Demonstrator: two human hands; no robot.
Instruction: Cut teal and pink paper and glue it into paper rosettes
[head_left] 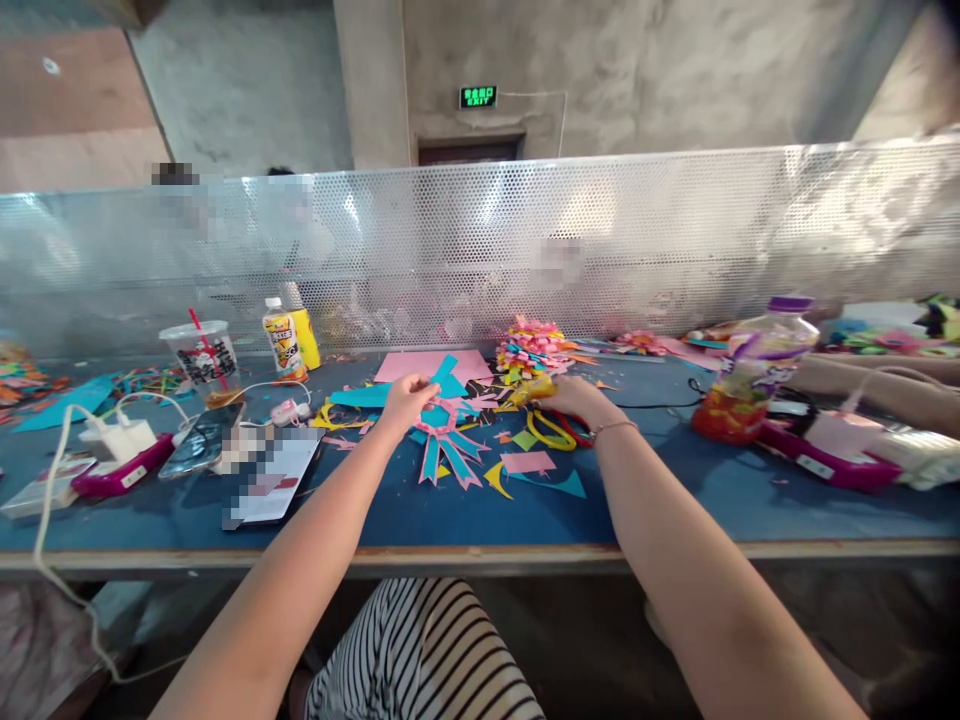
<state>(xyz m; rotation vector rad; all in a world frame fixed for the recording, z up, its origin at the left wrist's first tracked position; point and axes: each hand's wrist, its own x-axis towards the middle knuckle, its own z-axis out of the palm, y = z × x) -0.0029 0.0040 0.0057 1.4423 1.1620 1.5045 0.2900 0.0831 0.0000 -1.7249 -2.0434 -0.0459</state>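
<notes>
My left hand (409, 400) pinches a blue paper strip (448, 374) between thumb and fingers. Just below it lies a pink paper ring with pink and blue ribbon-like tails (442, 452), notched at the ends. Farther right, my right hand (579, 402) has its fingers closed around a small yellow, partly see-through thing (534, 391) whose kind I cannot make out. Under that hand are yellow scissor handles (551, 431) and a red loop (576, 430). Paper scraps lie around, among them a pink piece (528, 462) and a blue triangle (553, 484).
A pile of pink, blue and yellow paper pieces (531, 348) stands behind my right hand. Bottles (757, 365), a plastic cup (202, 360), phones (281, 478) and power strips (124, 468) with cables flank the work. A perforated metal screen (420, 260) borders the table. Another person's arm (877, 395) reaches in at right.
</notes>
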